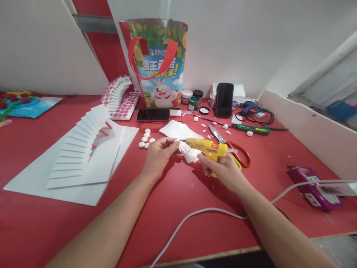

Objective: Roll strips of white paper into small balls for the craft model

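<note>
My right hand (pixel 223 168) is wrapped round the handle of a yellow hot glue gun (pixel 205 146), whose nozzle points left. A glue stick (pixel 232 150) pokes out of its back end. The nozzle tip meets a small white piece (pixel 176 143) pinched in the fingertips of my left hand (pixel 159 155); fingers hide much of that piece. Several white round pieces (pixel 145 139) lie just left of my left hand. White paper pieces (pixel 180 129) rest behind and below the gun. Orange-handled scissors (pixel 242 152) lie beyond my right hand.
A curved white model staircase (pixel 75 145) stands on white board at left, a pink-patterned one (pixel 119 98) behind. A gift bag (pixel 160 70), phone (pixel 153 115), paint jars (pixel 193 103) and green-handled tool (pixel 252 128) line the back. A white cable (pixel 206 210) crosses the front; a purple packet (pixel 314 188) lies right.
</note>
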A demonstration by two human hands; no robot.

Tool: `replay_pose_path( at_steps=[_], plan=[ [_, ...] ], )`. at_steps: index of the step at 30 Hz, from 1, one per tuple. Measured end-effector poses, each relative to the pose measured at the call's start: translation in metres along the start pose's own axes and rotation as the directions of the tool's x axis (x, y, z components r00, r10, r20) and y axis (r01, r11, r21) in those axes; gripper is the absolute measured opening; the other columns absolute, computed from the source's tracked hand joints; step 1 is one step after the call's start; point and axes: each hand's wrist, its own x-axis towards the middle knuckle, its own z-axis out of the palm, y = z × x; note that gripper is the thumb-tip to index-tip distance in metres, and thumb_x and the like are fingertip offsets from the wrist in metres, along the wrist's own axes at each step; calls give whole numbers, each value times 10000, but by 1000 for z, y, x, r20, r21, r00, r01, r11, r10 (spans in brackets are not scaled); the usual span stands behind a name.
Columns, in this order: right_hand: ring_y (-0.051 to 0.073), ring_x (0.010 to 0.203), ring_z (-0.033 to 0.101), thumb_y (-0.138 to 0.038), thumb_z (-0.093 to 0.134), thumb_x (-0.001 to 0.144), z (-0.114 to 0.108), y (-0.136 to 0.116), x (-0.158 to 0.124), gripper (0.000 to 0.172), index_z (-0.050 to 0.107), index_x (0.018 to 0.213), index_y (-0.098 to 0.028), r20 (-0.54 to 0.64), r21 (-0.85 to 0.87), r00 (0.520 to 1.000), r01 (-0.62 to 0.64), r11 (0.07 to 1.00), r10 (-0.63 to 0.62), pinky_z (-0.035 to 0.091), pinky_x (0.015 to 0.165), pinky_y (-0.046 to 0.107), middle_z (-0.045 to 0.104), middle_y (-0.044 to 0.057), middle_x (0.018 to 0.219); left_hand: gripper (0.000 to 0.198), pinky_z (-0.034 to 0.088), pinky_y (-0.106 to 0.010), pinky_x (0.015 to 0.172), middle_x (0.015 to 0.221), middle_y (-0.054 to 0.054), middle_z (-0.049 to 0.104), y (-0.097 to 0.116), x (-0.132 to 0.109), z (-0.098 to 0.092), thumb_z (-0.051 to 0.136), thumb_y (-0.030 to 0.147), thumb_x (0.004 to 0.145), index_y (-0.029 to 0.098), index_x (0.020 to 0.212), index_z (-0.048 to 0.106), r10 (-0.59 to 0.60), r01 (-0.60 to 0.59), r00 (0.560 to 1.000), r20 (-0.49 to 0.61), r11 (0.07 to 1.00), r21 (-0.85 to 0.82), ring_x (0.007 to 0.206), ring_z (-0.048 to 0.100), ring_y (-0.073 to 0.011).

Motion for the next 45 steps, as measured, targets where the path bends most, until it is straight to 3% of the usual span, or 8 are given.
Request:
replay_pose_path(
  at_steps=[33, 41, 45],
  plan=[
    [125, 458, 508, -541, 695, 835, -2, -1, 0, 476, 562, 528, -203, 2, -41, 999, 53, 998, -53, 426, 497, 275, 563, 14, 474, 353, 601, -290, 631, 658, -42, 705, 4, 0, 2, 880, 333, 608, 91, 800, 710, -52, 51, 999, -7, 993, -108, 591, 698, -162],
    [120, 492, 524, -531, 708, 834, -6, 0, -2, 428, 618, 623, -169, -71, 3, 997, 28, 1000, -28, 426, 525, 265, 581, 9, 515, 308, 593, -252, 596, 635, -42, 689, 8, -1, 3, 876, 293, 604, 90, 775, 720, -112, 117, 993, 36, 975, -189, 590, 688, -152],
    [125, 487, 510, -534, 743, 789, -25, -3, -3, 402, 679, 689, -149, -233, -60, 972, -13, 998, -1, 404, 496, 267, 593, 13, 531, 235, 590, -207, 600, 670, -37, 682, 10, -1, 2, 837, 232, 650, 74, 803, 751, -183, 203, 978, 98, 944, -259, 614, 675, -123]
  ],
)
